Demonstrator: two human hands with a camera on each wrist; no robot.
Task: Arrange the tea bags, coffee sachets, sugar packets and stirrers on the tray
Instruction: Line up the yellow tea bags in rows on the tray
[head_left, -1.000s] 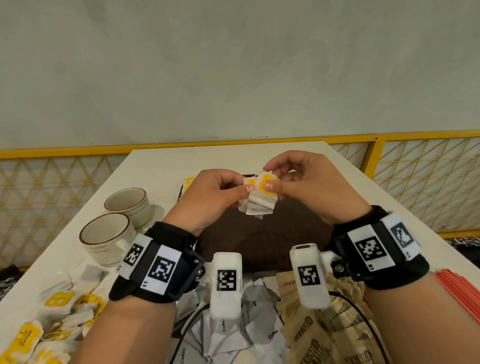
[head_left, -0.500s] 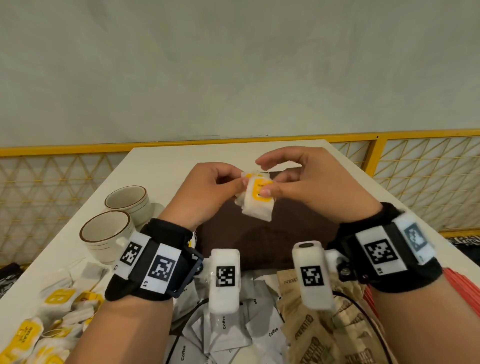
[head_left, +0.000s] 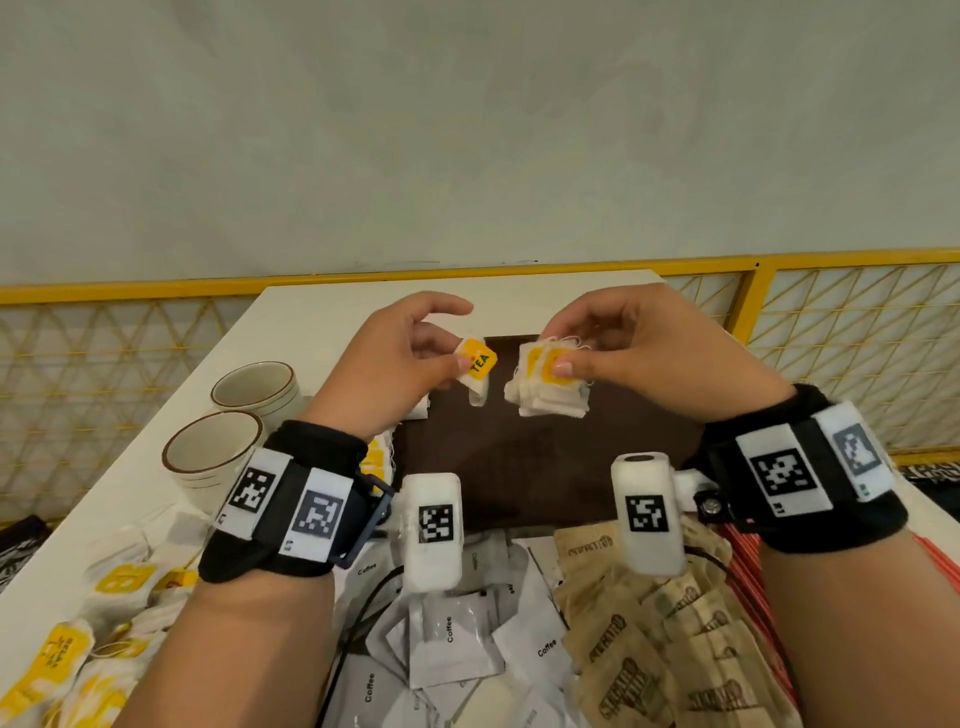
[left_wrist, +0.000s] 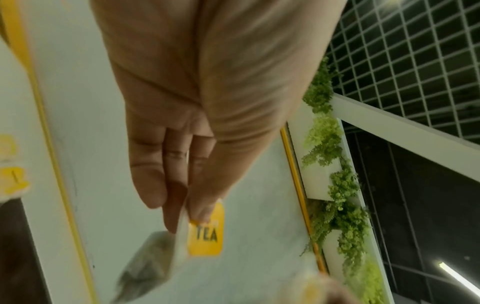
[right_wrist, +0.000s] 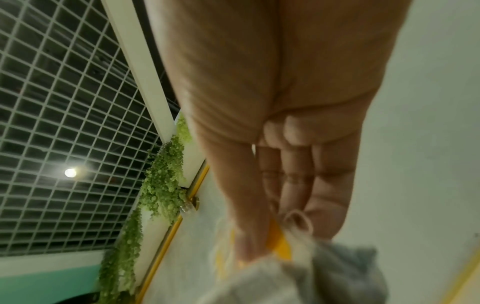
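Left hand (head_left: 400, 358) pinches 1 white tea bag with yellow tag (head_left: 475, 369); right hand (head_left: 618, 348) pinches small stack of tea bags (head_left: 548, 387) over dark brown tray (head_left: 519, 467), likely sorting before laying down.

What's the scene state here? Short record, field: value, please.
left hand: pinches one tea bag with a yellow TEA tag
right hand: pinches a bunch of tea bags
gap: the single bag and the bunch are apart, both held above the tray
tray: dark brown, on the white table
cups: two, left of the tray
loose tea bags: near left
coffee sachets: near centre
brown packets: near right
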